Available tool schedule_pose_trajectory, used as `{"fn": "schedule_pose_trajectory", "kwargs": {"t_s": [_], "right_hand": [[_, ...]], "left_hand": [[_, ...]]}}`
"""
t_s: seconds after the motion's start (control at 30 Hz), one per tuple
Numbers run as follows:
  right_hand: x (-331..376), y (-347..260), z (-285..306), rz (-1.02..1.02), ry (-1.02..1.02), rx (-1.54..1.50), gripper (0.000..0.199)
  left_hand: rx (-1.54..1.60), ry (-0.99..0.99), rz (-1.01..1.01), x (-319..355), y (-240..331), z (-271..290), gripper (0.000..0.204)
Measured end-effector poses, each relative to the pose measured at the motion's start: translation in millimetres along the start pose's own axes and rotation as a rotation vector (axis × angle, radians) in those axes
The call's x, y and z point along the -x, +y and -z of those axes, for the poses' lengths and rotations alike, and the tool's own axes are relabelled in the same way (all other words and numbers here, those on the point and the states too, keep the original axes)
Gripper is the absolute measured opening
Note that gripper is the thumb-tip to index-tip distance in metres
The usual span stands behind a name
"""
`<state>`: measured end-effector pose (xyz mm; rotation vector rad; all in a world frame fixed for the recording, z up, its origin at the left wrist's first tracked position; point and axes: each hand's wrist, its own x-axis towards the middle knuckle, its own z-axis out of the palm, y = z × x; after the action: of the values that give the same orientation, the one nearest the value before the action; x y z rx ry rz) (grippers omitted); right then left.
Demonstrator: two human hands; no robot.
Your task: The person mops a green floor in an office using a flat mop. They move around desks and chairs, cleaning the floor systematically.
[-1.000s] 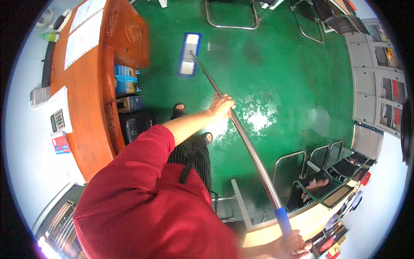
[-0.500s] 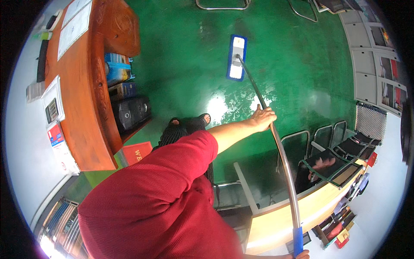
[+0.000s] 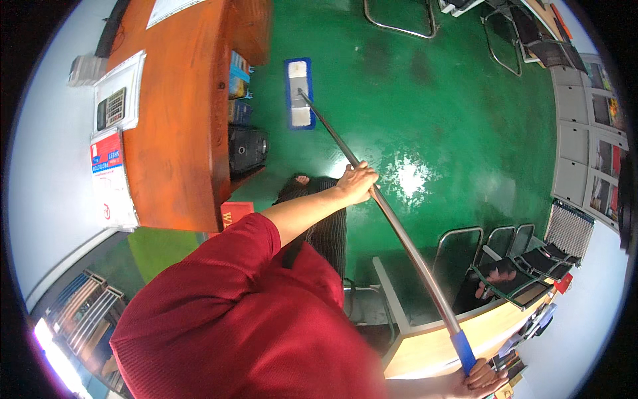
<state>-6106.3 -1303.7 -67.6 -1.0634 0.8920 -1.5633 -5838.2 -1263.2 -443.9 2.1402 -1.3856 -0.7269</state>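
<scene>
A long-handled flat mop crosses the view, its white pad edged in blue point(image 3: 301, 113) lying flat on the green floor near the desk. My left hand point(image 3: 357, 183) is closed around the middle of the metal pole point(image 3: 412, 249). At the lower right, my right hand point(image 3: 480, 380) is wrapped around the pole's end, just below the blue grip point(image 3: 463, 349). The pole slants from the pad at the far left down to the near right. My red left sleeve point(image 3: 226, 272) hides much of the near floor.
A wooden desk point(image 3: 173, 133) stands on the left, with a calculator point(image 3: 111, 109) on it and a black case point(image 3: 248, 149) on its lower shelf. Black chairs point(image 3: 508, 276) and a light wood table point(image 3: 425, 352) stand at the right. Grey cabinets point(image 3: 573, 143) line the far right; a metal-framed chair point(image 3: 402, 30) is ahead.
The mop head has slid left toward the desk. My left hand has moved left with the pole, and my right hand has come further into view. The whole view has shifted.
</scene>
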Motion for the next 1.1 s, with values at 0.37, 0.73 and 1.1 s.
{"fn": "schedule_pose_trajectory", "kwargs": {"t_s": [0.37, 0.73, 1.1], "right_hand": [[25.8, 5.2, 15.9, -0.088, -0.413, -0.062, 0.024], [160.5, -158.0, 140.5, 0.253, 0.014, 0.053, 0.042], [222.0, -187.1, 232.5, 0.345, -0.019, 0.385, 0.027]], "left_hand": [[-0.03, -0.014, 0.017, 59.4, -57.2, 8.4, 0.02], [-0.019, -0.461, -0.32, 130.6, 130.2, -93.3, 0.015], [-0.005, -0.473, -0.567, 141.2, 264.4, -236.1, 0.015]]}}
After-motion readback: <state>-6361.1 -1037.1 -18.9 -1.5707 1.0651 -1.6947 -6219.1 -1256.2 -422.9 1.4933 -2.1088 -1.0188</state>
